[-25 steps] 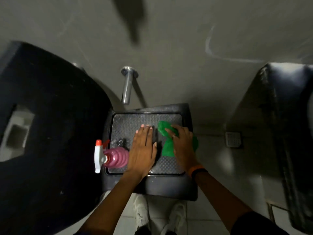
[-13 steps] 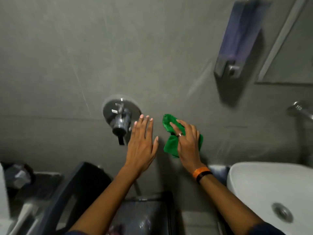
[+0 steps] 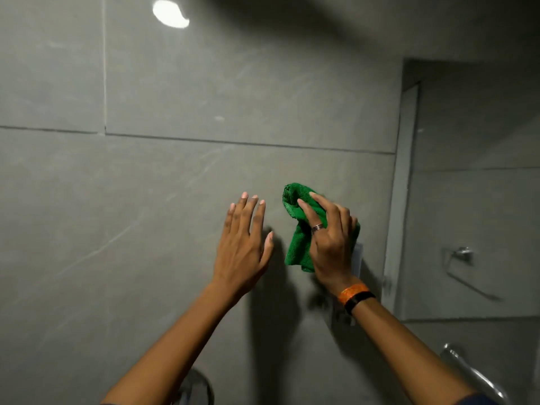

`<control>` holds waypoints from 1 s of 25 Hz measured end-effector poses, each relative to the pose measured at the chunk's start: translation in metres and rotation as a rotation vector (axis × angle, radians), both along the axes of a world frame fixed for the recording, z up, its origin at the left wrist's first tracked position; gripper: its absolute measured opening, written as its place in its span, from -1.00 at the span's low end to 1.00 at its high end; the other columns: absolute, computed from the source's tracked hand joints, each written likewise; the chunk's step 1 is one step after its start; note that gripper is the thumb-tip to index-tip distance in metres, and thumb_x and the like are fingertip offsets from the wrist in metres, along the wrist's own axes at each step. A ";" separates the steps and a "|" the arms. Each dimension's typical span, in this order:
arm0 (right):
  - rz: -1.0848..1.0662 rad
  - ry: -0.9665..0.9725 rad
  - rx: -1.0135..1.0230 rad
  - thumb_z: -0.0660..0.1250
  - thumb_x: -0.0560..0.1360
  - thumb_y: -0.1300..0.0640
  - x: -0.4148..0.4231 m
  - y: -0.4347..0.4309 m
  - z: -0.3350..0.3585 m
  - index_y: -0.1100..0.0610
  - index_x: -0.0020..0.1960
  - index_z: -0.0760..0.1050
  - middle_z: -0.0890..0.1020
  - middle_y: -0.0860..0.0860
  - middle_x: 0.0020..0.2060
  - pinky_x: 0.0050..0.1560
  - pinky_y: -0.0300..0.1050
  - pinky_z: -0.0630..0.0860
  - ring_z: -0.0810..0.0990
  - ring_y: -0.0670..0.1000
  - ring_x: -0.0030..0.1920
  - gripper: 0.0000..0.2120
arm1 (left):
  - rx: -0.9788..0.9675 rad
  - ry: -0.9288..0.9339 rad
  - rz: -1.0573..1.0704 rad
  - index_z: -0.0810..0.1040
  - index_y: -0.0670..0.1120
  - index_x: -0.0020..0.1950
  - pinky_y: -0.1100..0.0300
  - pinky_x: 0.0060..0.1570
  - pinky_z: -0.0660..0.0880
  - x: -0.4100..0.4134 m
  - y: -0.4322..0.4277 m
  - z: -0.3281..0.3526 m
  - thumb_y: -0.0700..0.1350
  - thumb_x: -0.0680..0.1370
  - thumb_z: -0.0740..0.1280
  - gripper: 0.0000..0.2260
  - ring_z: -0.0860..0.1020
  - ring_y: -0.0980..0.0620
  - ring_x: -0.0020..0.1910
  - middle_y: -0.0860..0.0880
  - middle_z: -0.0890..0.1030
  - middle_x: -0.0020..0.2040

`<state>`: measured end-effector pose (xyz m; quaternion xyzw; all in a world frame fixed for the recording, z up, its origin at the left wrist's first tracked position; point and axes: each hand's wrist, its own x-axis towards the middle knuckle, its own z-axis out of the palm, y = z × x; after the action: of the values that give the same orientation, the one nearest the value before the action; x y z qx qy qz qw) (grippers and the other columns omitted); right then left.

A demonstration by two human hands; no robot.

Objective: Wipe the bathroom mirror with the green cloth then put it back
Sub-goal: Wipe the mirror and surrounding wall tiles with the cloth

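Right hand (image 3: 331,244) clutches crumpled green microfibre cloth (image 3: 298,229) before grey tiled wall (image 3: 146,200). Left hand (image 3: 244,244) flat, fingers spread, empty. Frameless wall mirror (image 3: 473,200) far right.

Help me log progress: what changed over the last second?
The view swung up from the stool to the wall. The right hand lifted the green cloth off the stool toward the mirror at right. Unchanged: the cloth stays gripped, and the left hand stays open and empty.

No legible text or labels anywhere.
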<state>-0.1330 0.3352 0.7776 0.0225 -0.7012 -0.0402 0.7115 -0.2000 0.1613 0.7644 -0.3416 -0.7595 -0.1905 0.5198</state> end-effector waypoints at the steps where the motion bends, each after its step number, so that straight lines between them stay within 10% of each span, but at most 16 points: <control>1: -0.032 0.059 0.002 0.09 0.71 0.18 -0.001 0.011 0.020 0.03 0.39 0.56 0.62 0.07 0.31 0.10 0.01 0.38 0.48 0.09 0.22 -0.63 | 0.004 0.022 -0.013 0.23 -0.24 0.57 -0.16 0.58 0.11 -0.005 0.009 0.018 0.03 0.65 0.12 -0.45 0.13 -0.20 0.61 -0.25 0.30 0.56; 8: 0.065 0.348 -0.218 0.03 0.72 -0.07 0.013 0.121 0.185 -0.06 0.41 0.48 0.52 -0.03 0.41 0.45 -0.13 0.29 0.41 -0.05 0.41 -0.62 | 0.040 0.199 -0.088 0.34 -0.28 0.51 -0.19 0.53 0.21 -0.013 0.091 0.102 0.05 0.62 0.11 -0.44 0.26 -0.26 0.56 -0.29 0.41 0.49; 13: -0.392 -0.213 0.016 0.09 0.62 -0.19 -0.009 0.219 0.198 0.04 0.67 -0.11 -0.13 0.17 0.66 0.65 0.27 -0.08 -0.18 0.15 0.67 -0.27 | 0.009 0.300 -0.110 0.36 -0.29 0.50 -0.14 0.51 0.15 -0.012 0.147 0.125 0.06 0.62 0.10 -0.43 0.28 -0.28 0.54 -0.30 0.42 0.48; 25: -0.274 -0.050 0.041 -0.01 0.68 -0.05 -0.015 0.270 0.270 -0.02 0.65 0.02 0.04 0.06 0.67 0.68 0.16 -0.04 -0.04 0.05 0.67 -0.45 | 0.024 0.345 -0.158 0.33 -0.30 0.51 -0.12 0.52 0.08 -0.008 0.242 0.162 0.07 0.61 0.06 -0.41 0.24 -0.27 0.54 -0.32 0.38 0.50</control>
<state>-0.1485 0.6048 1.0477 -0.0578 -0.7141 -0.1505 0.6812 -0.2080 0.4030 0.9268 -0.4214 -0.6275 -0.1782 0.6300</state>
